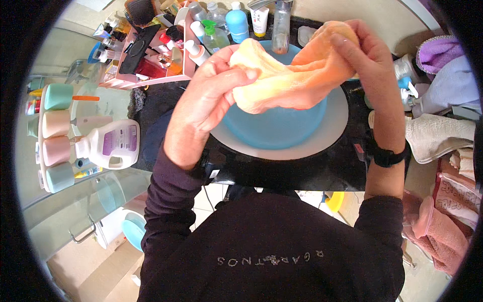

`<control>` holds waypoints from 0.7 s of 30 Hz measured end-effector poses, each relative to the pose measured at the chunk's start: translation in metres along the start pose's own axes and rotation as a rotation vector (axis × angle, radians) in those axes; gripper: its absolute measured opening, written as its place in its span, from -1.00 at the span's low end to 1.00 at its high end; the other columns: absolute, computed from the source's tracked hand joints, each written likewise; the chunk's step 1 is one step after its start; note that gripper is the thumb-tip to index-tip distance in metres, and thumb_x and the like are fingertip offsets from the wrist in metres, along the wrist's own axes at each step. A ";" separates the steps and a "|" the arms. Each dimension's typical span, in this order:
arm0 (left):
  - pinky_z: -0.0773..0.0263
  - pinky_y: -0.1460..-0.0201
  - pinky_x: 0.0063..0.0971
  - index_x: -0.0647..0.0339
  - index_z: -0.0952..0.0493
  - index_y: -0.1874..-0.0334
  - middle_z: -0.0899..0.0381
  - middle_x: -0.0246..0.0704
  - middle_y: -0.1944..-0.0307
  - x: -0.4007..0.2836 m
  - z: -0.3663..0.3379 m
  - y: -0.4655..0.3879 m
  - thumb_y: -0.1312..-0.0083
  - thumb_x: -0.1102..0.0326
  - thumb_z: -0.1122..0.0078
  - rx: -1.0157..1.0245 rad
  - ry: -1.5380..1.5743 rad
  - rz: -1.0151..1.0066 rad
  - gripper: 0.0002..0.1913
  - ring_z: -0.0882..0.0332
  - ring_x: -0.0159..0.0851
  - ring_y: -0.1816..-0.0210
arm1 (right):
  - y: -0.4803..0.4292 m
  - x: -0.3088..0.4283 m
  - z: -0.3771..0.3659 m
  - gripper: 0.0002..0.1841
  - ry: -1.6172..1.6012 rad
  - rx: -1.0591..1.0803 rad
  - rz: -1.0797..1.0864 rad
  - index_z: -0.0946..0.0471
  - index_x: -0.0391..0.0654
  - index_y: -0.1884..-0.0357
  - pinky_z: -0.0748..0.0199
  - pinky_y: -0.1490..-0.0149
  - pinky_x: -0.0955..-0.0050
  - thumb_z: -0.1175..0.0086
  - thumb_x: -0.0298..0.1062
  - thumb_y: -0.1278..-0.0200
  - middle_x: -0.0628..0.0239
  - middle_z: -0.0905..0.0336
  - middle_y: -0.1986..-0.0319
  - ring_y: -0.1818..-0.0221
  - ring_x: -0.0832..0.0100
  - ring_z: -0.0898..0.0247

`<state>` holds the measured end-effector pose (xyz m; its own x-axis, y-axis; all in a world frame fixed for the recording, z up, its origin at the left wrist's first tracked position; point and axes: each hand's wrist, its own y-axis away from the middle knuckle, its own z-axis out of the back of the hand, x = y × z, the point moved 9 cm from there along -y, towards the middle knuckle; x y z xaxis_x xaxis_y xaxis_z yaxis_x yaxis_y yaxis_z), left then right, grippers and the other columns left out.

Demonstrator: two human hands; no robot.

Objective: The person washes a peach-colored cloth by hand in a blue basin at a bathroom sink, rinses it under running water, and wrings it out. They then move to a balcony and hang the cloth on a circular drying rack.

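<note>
An orange cloth (302,85), soft like a small towel, is stretched between my two hands. My left hand (215,87) pinches its pale, brightly lit end between thumb and fingers. At the other end, my right hand (368,56) grips a bunched fold, thumb on top. The cloth hangs above a blue plastic basin (271,134), which sits inside a white oval sink (336,130). Behind the cloth stands a metal faucet (281,30). Part of the basin is hidden by the cloth.
A black countertop (286,175) surrounds the sink. To the left are a pink cosmetics organizer (154,77), a white detergent jug (115,145) and a wall rack of cups (56,151). A blue bottle (237,24) stands near the faucet. Several towels (439,230) hang at the right.
</note>
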<state>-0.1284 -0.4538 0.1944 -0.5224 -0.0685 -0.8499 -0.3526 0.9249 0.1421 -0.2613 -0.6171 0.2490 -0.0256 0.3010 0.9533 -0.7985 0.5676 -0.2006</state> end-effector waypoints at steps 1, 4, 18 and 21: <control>-0.55 0.03 -0.53 0.35 -0.38 -0.14 -0.60 -0.27 0.09 -0.001 -0.003 0.003 -0.23 0.50 -0.21 0.005 -0.040 0.014 -0.58 -0.62 -0.39 0.12 | 0.003 0.003 0.005 -0.74 -0.030 -0.023 -0.010 -0.46 -0.21 0.07 -0.38 0.06 0.68 -0.10 -0.26 -0.34 0.47 -0.50 0.23 0.17 0.69 -0.40; -0.54 0.09 -0.57 0.31 -0.43 -0.11 -0.62 -0.32 0.10 0.009 0.002 0.005 -0.23 0.50 -0.20 0.084 -0.113 0.015 -0.62 -0.62 -0.43 0.14 | 0.013 -0.009 -0.002 -0.69 -0.054 0.067 0.008 -0.46 -0.22 0.09 -0.42 0.09 0.60 -0.19 -0.25 -0.24 0.40 -0.52 0.27 0.21 0.62 -0.41; -0.30 -0.12 0.01 0.06 -0.23 -0.36 -0.38 -0.29 -0.05 0.244 0.101 -0.039 -0.05 0.06 -0.28 0.198 -2.212 -0.002 -0.22 -0.35 -0.15 -0.20 | 0.086 -0.255 -0.157 -0.51 1.399 0.326 0.235 -0.39 0.05 -0.20 -0.32 -0.15 -0.18 -0.02 -0.08 -0.22 0.23 -0.29 -0.21 -0.31 0.00 -0.13; -0.25 -0.15 0.09 0.08 -0.22 -0.38 -0.35 -0.20 -0.13 0.267 0.121 -0.042 -0.17 0.08 -0.13 0.224 -2.205 0.000 -0.30 -0.32 -0.08 -0.21 | 0.092 -0.298 -0.172 -0.45 1.221 0.457 0.010 -0.32 0.10 -0.30 -0.19 -0.16 -0.39 0.00 -0.13 -0.23 0.21 -0.13 -0.33 -0.42 -0.09 0.11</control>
<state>-0.1590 -0.4658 -0.1002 0.9795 0.1880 0.0718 -0.1998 0.9510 0.2359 -0.2234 -0.5230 -0.0924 0.3338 0.9389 0.0841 -0.9389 0.3233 0.1183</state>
